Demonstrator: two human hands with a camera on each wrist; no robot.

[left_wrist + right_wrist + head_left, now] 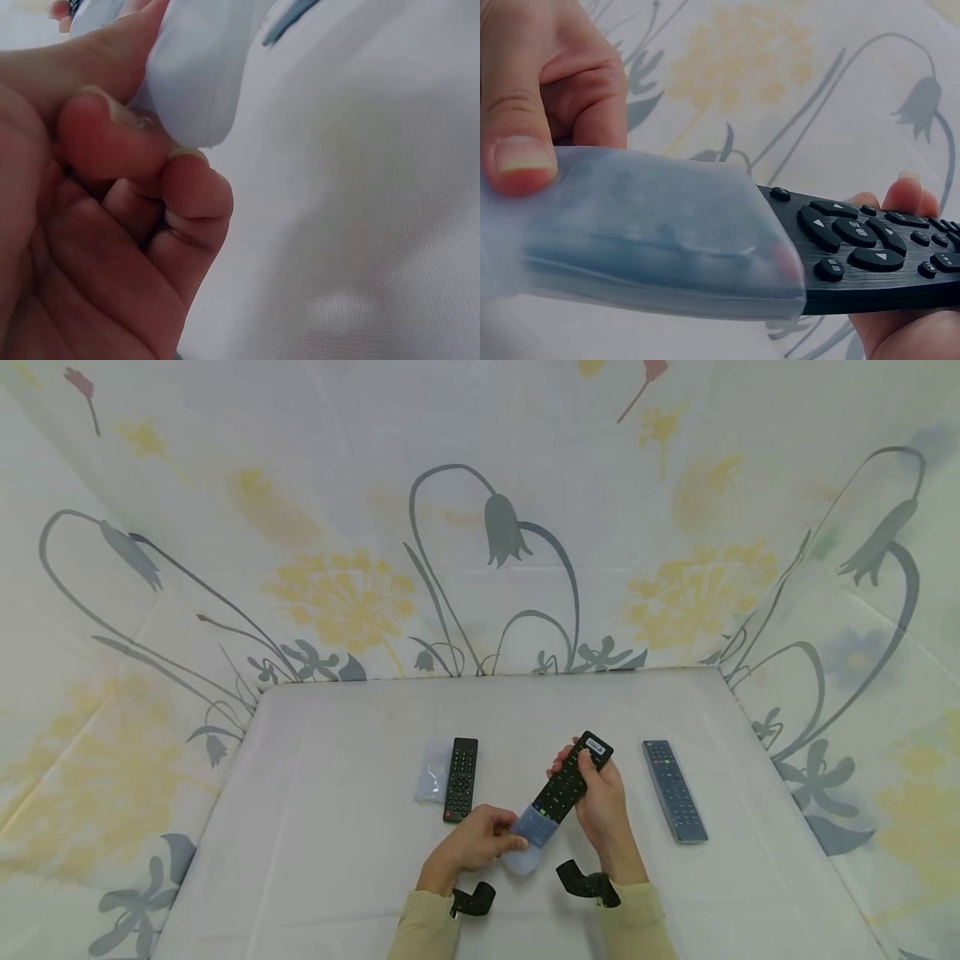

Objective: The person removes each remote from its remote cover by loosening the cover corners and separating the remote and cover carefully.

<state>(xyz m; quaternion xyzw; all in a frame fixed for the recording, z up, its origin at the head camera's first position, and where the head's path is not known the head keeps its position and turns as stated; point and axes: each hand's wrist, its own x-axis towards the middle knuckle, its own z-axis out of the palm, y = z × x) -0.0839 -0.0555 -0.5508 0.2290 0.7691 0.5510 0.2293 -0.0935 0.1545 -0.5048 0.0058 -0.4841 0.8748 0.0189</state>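
Observation:
My right hand [602, 793] grips a black remote control [564, 783] by its upper part, thumb on its button face. The remote's lower end sits inside a translucent bluish sleeve [660, 232], whose open edge crosses the button face. With thumb and fingers my left hand [474, 843] pinches the sleeve near its closed end. In the left wrist view the sleeve's rounded, empty tip [199, 82] hangs past the fingertips. The right wrist view shows the left thumb [521, 161] pressed on the sleeve, and the right fingers wrapped round the remote's far end.
Left of the hands lies another black remote [461, 779], partly over a flat clear plastic sleeve [432, 772]. A third remote [675, 791], bluish and apparently sleeved, lies to the right. All rest on a white-covered table [330, 760] enclosed by flower-patterned cloth [360, 527].

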